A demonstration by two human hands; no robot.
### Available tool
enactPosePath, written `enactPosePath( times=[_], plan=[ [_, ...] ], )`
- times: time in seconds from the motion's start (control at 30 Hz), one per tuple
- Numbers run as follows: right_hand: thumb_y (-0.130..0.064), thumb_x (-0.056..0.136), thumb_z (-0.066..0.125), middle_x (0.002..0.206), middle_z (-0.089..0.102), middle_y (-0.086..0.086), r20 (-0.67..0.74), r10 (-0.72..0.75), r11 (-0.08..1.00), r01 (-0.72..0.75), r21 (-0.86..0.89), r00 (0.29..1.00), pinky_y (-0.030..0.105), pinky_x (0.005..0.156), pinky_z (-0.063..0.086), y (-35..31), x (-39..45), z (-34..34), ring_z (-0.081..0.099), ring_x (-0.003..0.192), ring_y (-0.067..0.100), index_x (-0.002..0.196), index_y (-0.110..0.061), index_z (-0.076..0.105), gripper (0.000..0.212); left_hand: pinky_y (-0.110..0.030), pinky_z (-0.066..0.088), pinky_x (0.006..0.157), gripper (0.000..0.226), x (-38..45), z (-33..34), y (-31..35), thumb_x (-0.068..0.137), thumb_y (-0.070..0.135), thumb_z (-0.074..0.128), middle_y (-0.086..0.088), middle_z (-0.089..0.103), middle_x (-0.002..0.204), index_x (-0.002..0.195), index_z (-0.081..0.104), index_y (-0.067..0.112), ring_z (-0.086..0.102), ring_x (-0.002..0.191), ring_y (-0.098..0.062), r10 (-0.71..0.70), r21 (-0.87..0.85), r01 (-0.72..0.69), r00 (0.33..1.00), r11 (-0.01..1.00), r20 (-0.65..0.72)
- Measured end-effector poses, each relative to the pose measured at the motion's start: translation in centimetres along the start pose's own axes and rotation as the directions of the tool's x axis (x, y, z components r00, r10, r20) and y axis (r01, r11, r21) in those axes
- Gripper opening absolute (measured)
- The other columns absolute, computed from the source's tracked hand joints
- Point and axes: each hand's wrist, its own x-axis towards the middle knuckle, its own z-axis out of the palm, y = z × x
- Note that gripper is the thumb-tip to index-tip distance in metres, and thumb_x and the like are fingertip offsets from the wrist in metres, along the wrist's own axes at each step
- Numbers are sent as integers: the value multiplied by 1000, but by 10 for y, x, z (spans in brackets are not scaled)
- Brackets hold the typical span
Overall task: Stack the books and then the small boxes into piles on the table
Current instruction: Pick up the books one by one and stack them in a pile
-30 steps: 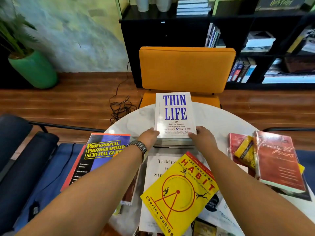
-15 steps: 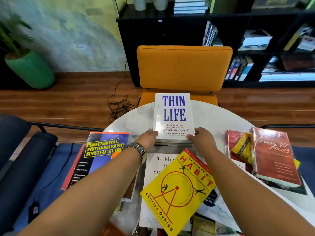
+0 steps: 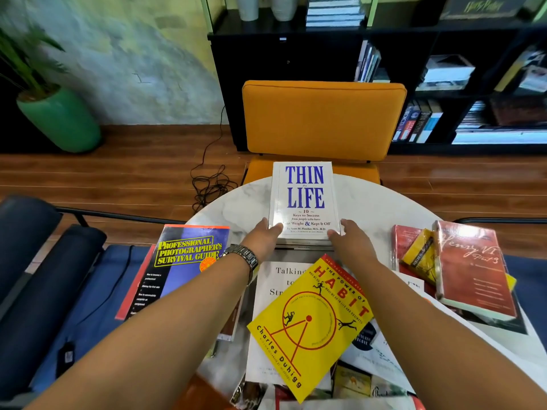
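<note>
A white "Thin for Life" book tops a short pile at the far middle of the round marble table. My left hand holds the pile's near left corner and my right hand holds its near right corner, fingers on the cover. Nearer me lies a yellow "Power of Habit" book over a white "Talking to Strangers" book. A blue "Photographer's Survival Guide" overhangs the left edge. At the right, a red "Henry VI" book leans on a small yellow book.
An orange chair stands behind the table, a black bookshelf beyond it. A dark blue seat is at the left, a green plant pot and a loose cable on the wooden floor. More books crowd the near edge.
Both hands stay on the pile's near corners; the fingers have slid slightly onto the top cover. The view has shifted a little.
</note>
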Motion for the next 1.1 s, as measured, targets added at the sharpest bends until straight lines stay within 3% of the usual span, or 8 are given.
enactPosePath(
  times=[0.27, 0.37, 0.5, 0.7, 0.87, 0.93, 1.0, 1.1],
  plan=[
    [-35, 94, 56, 147, 44, 8, -117, -314, 944, 296, -147, 942, 42, 116, 23, -23, -52, 6, 24, 145, 28, 138, -15, 50, 48, -29, 24, 112, 57, -52, -22, -2, 98, 35, 44, -3, 22, 158, 150, 25, 17, 25, 144, -20, 83, -277, -114, 989, 954, -119],
    [-28, 92, 60, 141, 51, 8, -112, -390, 921, 384, -67, 914, 39, 115, 27, -34, -84, 15, 34, 139, 27, 132, -14, 56, 42, -27, 30, 108, 54, -80, -28, -16, 97, 32, 48, -5, 38, 148, 147, 31, 20, 38, 135, -20, 108, -340, -155, 982, 928, -152],
    [-22, 89, 65, 128, 60, 6, -79, -451, 887, 456, 65, 889, 38, 108, 39, -40, -143, 36, 51, 124, 23, 124, -15, 62, 36, -17, 42, 89, 44, -130, -30, -59, 95, 28, 53, -3, 57, 126, 137, 47, 20, 56, 99, -10, 135, -295, -208, 959, 933, -250],
    [-21, 92, 62, 127, 59, 2, 23, -484, 871, 479, 110, 875, 25, 102, 36, -46, -219, 71, 51, 122, 17, 121, -18, 64, 30, -28, 41, 94, 43, -198, -33, -131, 94, 27, 54, -2, 51, 136, 137, 47, 20, 55, 116, -22, 111, -301, -189, 960, 935, -258],
    [-18, 92, 62, 122, 60, 6, 88, -474, 879, 466, 102, 876, 22, 90, 37, -41, -270, 96, 54, 117, 21, 119, -14, 65, 28, -10, 42, 54, 39, -242, -33, -192, 95, 28, 52, 3, 60, 93, 133, 50, 22, 55, 67, -11, 18, -300, -95, 968, 949, -251],
    [-20, 92, 61, 123, 61, 6, 101, -462, 886, 455, 84, 881, 26, 93, 38, -33, -286, 108, 54, 117, 21, 119, -15, 66, 28, -16, 49, 76, 39, -256, -32, -219, 94, 32, 52, 0, 63, 113, 132, 51, 25, 63, 88, -15, -21, -296, -51, 972, 954, -234],
    [-25, 91, 62, 127, 61, 5, 147, -444, 894, 448, 7, 884, 29, 99, 39, -20, -298, 124, 54, 120, 20, 121, -17, 64, 32, -31, 43, 102, 41, -271, -29, -246, 95, 34, 51, -1, 52, 138, 134, 49, 23, 55, 119, -18, -69, -303, 4, 977, 953, -204],
    [-37, 87, 65, 131, 59, 6, 252, -386, 876, 438, -200, 887, 34, 103, 40, -1, -308, 142, 51, 123, 24, 128, -22, 60, 44, -34, 37, 109, 43, -287, -17, -277, 95, 32, 52, -3, 49, 142, 136, 48, 18, 48, 129, -21, -152, -336, 98, 979, 937, -137]
  ],
)
